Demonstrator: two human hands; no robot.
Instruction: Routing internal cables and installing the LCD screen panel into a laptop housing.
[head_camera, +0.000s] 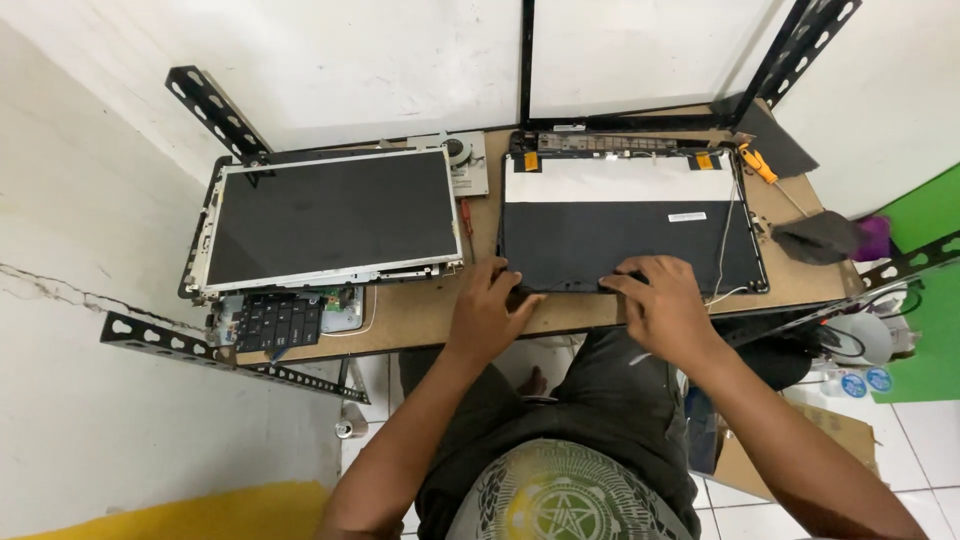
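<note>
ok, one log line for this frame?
left hand: on laptop lid shell near edge | right hand: on same edge | LCD panel: left, apart | screwdriver: far right

Bare forearms, no sleeves showing. Dark grey-black trousers (610, 400). Dark shirt (560, 500) with pale green-yellow circular star print and patterned ring around it.

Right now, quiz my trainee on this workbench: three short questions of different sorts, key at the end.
1. True or false: both hands rest on the near edge of the black lid shell.
2. Which lies left of that shell: A) bare screen panel, B) a kettle, C) a drill?
3. What orange-handled tool lies at the shell's far right corner?

Key: 1 true: left hand, right hand. 2 A. 3 screwdriver.
</note>
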